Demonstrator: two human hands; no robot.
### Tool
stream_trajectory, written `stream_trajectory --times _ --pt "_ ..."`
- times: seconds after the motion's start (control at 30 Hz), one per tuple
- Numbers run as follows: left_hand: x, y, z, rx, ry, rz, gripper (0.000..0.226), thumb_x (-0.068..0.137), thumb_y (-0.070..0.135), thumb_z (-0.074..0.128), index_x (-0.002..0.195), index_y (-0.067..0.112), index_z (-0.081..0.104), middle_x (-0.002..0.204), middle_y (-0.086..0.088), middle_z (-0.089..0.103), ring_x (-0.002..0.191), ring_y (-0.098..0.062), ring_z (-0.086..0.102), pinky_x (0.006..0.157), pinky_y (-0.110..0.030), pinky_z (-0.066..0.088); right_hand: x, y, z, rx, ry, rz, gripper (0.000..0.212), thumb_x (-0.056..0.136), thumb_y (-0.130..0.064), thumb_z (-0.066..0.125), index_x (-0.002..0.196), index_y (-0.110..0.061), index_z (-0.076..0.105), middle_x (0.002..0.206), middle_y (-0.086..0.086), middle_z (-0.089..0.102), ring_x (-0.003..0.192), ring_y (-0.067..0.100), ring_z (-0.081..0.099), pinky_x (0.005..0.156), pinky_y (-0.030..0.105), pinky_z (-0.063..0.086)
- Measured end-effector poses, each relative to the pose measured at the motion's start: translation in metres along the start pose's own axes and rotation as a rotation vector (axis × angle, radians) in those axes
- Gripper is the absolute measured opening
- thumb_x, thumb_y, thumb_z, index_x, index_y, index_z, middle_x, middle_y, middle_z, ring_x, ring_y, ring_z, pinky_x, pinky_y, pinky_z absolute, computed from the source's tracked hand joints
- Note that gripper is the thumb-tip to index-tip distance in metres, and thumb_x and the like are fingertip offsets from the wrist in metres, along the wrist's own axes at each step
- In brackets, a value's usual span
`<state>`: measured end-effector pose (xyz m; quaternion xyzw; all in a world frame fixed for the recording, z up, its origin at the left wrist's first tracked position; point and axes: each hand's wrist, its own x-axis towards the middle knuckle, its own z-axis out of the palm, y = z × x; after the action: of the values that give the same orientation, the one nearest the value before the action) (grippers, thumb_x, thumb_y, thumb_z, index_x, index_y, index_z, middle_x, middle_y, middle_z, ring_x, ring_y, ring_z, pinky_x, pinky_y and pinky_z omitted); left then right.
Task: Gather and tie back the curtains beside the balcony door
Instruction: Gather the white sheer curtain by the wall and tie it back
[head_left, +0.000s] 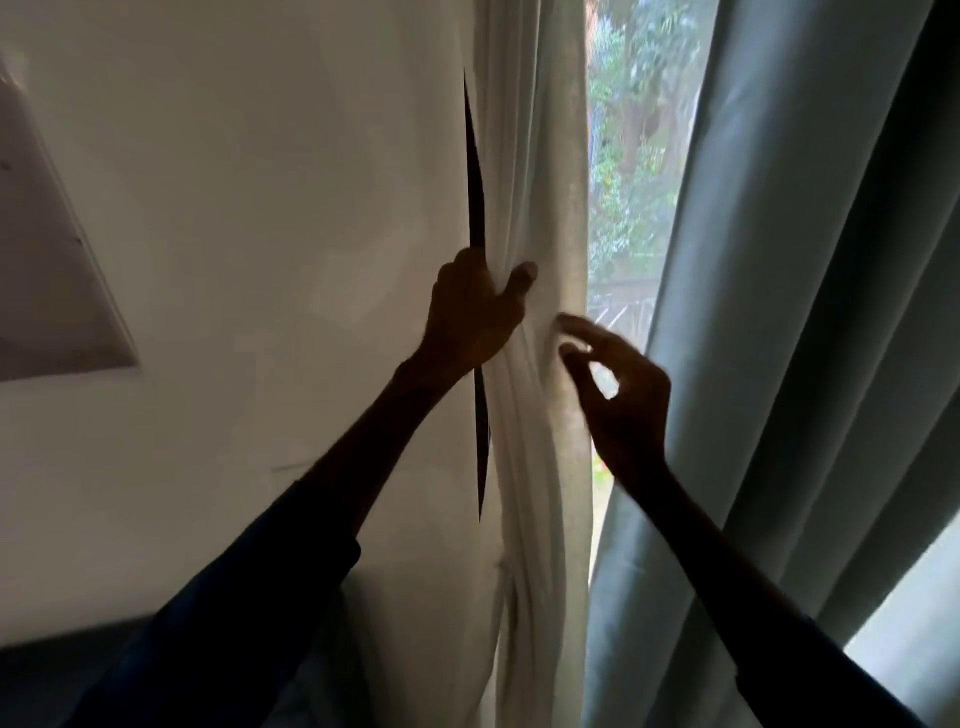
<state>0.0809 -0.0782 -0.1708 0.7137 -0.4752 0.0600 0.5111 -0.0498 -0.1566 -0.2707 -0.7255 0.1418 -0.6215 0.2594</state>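
Observation:
A white sheer curtain (540, 156) hangs bunched in folds down the middle of the head view. My left hand (475, 312) grips the bunched folds at mid height, thumb across the front, fingers wrapped behind. My right hand (618, 384) is just to the right of the bunch, fingers loosely curled and blurred, fingertips at the curtain's right edge, holding nothing that I can see. A thick grey-blue curtain (789, 312) hangs in heavy pleats to the right. Between the two curtains the glass of the balcony door (634, 156) shows green trees outside.
A pale wall (260, 208) fills the left side, with a light framed panel (47, 270) at the far left. A dark narrow gap (475, 182) runs between wall and white curtain. Dark furniture (52, 675) lies at the bottom left.

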Motion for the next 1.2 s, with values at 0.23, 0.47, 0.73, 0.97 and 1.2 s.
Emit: stream_trajectory --times 0.23,0.47,0.73,0.97,1.2 --pt "-0.001 -0.018 -0.020 -0.512 -0.331 -0.098 0.054 0.088 0.038 0.072 0.133 0.017 0.053 0.117 0.004 0.068 0.104 -0.007 0.067 0.089 -0.023 0.055 0.058 0.021 -0.014 0.582 -0.491 0.399 0.075 0.076 -0.036 0.084 0.135 -0.003 0.051 0.126 0.009 0.068 0.117 0.027 0.065 0.094 0.041 0.055" --pt "-0.007 -0.036 -0.018 -0.550 -0.407 -0.119 0.016 0.096 0.029 0.060 0.109 0.032 0.051 0.107 0.010 0.064 0.087 0.005 0.067 0.073 -0.014 0.053 0.052 0.020 -0.001 0.665 -0.776 0.458 0.037 0.085 -0.005 0.065 0.122 -0.003 0.062 0.116 0.010 0.072 0.109 0.028 0.068 0.089 0.036 0.056" --pt "-0.036 -0.072 0.005 -0.300 -0.275 -0.138 0.026 0.093 0.037 0.065 0.111 0.025 0.051 0.096 0.017 0.058 0.081 0.008 0.058 0.067 -0.005 0.050 -0.023 0.029 -0.003 0.264 -0.502 0.601 0.035 0.072 -0.017 0.090 0.102 -0.022 0.073 0.096 -0.006 0.078 0.094 0.011 0.074 0.078 0.027 0.060" --pt "-0.135 -0.165 0.080 0.059 -0.346 -0.187 0.065 0.087 0.061 0.061 0.113 0.001 0.066 0.102 -0.012 0.072 0.089 -0.028 0.071 0.074 -0.042 0.061 -0.163 0.080 -0.001 -0.207 -0.525 0.832 0.061 0.077 -0.048 0.082 0.110 0.002 0.069 0.101 0.013 0.074 0.093 0.025 0.072 0.084 0.041 0.059" --pt "-0.154 -0.174 0.096 0.136 -0.213 -0.074 0.056 0.092 0.051 0.061 0.069 0.000 0.062 0.061 -0.009 0.063 0.057 -0.029 0.065 0.051 -0.028 0.046 -0.154 0.094 -0.010 -0.319 -0.430 0.710 0.047 0.082 -0.046 0.078 0.078 0.000 0.070 0.074 0.016 0.070 0.071 0.029 0.068 0.065 0.040 0.054"
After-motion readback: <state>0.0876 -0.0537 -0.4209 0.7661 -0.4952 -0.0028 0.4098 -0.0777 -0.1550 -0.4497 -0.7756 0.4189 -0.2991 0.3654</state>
